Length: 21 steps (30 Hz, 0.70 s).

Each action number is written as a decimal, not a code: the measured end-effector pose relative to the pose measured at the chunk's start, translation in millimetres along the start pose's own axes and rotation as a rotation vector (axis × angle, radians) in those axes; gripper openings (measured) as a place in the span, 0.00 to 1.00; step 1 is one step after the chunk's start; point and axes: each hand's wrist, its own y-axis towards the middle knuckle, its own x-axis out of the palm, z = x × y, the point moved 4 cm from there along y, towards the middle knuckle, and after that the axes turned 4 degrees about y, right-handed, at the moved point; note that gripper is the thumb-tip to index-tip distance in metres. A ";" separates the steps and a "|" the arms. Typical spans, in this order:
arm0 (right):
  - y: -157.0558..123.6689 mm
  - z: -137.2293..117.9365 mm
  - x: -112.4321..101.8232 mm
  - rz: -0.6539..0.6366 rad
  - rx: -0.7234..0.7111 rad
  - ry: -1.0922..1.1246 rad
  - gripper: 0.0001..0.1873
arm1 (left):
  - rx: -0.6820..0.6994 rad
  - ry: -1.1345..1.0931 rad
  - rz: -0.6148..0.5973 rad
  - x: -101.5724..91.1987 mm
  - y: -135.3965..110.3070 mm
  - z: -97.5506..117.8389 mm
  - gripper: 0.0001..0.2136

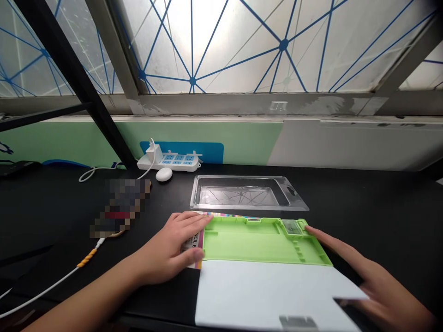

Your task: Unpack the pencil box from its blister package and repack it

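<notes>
An opened pencil box lies in front of me, its light green tray [242,244] facing up and its white lid [256,290] folded toward me. Inside the tray are moulded ridges and a small clear-covered compartment [291,227] at the far right. My left hand [176,246] holds the left edge, fingers on the far corner and thumb lower on the rim. At the other end, my right hand [374,281] grips the right side, index finger on the far right corner; its remaining fingers are partly hidden by the lid. A colourful printed card [194,244] shows beneath the box.
Behind the box, a clear plastic blister shell [242,206] lies on the black table [374,207]. Farther left are a white power strip [173,161], a white rounded object [164,174] and a blurred-out device [119,210] with a white cable [51,288]. A black frame post [79,83] slants at left.
</notes>
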 end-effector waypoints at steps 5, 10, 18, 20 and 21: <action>8.9 -11.9 -5.2 -0.002 0.099 0.035 0.30 | -0.010 -0.051 0.031 -3.5 -3.8 -3.3 0.39; 17.4 -21.4 0.9 0.035 0.077 -0.035 0.41 | -0.020 0.010 0.091 5.3 -4.0 -8.6 0.51; 20.5 -32.7 2.3 0.054 0.072 0.032 0.44 | 0.201 0.158 0.337 6.4 -8.0 5.5 0.51; 30.9 -41.5 -7.3 0.084 0.073 0.062 0.45 | 0.246 0.145 0.425 -6.3 -4.5 9.5 0.47; 40.3 -46.4 -12.7 0.101 0.068 0.082 0.45 | 0.250 0.128 0.456 -14.2 0.7 10.3 0.47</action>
